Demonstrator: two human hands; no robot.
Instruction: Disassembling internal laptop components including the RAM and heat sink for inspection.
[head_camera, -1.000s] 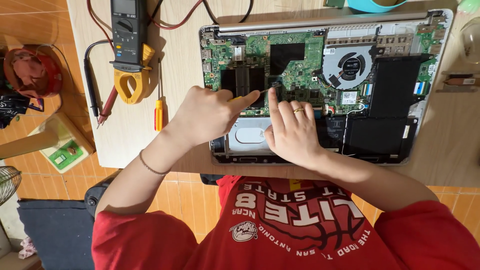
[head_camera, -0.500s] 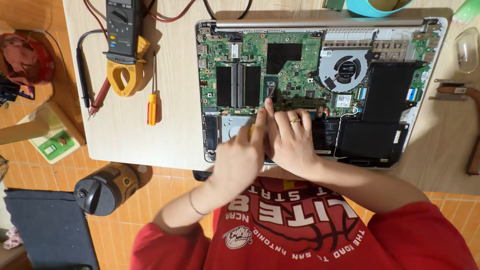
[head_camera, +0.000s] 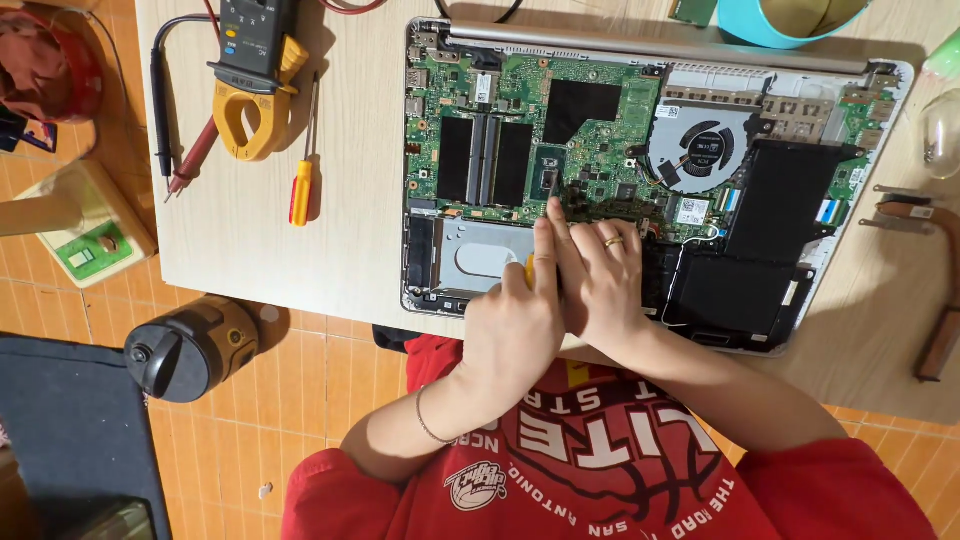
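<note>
**Two hands on an opened laptop's board**

An opened laptop (head_camera: 655, 190) lies bottom-up on the wooden table (head_camera: 330, 260), its green circuit board (head_camera: 520, 130), fan (head_camera: 705, 150) and black battery (head_camera: 775, 220) exposed. The left hand (head_camera: 515, 325) closes around a small yellow-handled tool (head_camera: 529, 270) whose tip, mostly hidden, points at the board's middle. The right hand (head_camera: 600, 275), wearing a ring, lies pressed beside it with fingers together; whether it holds anything cannot be told. The board looks thin, stiff and fragile, so it is probably best touched at bare edges, lightly. A spare orange screwdriver (head_camera: 302, 180) and a yellow clamp meter (head_camera: 250, 80) lie well apart to the side.
</note>
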